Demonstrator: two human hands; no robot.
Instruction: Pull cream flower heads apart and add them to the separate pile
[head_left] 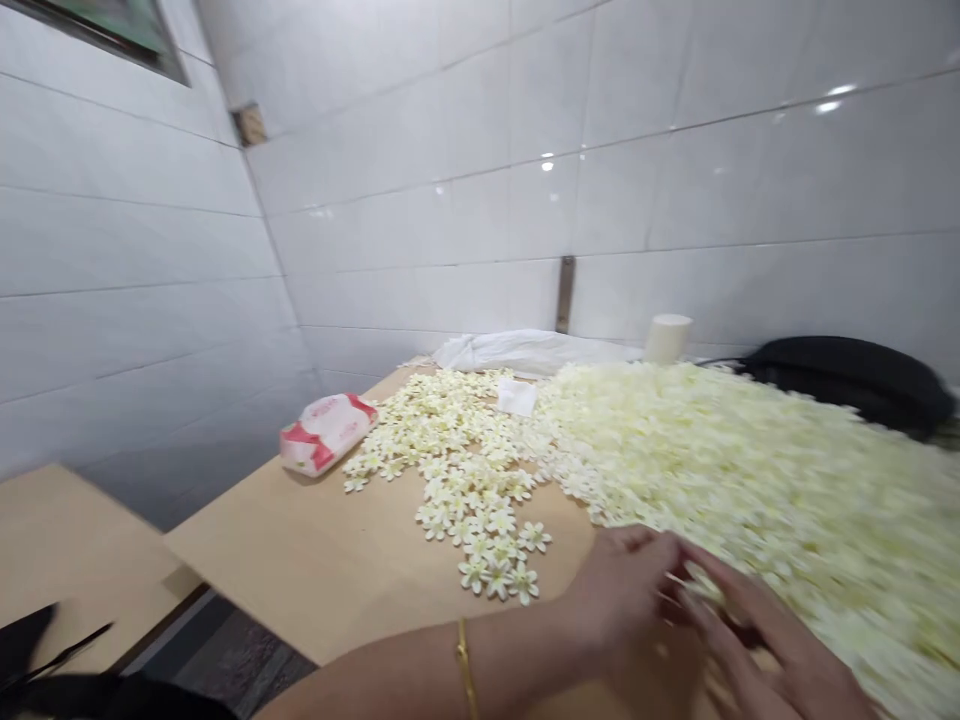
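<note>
My left hand, with a gold bangle on its wrist, is over the table at lower right, fingers pinched together. What its fingertips hold is partly hidden and blurred. Against it, my right hand comes in from the lower right, fingers closed around a pale artificial flower. Both hands meet at the near edge of a large heap of loose white-yellow flower heads. Left of them, a flatter spread of assembled five-petalled flowers with yellow-green centres lies on the wooden table.
A red-and-white tissue pack lies left of the flowers. A small white paper rests among them. Behind are a white plastic sheet, a white cylinder and a black bag-like object by the tiled wall. Another wooden surface is at left.
</note>
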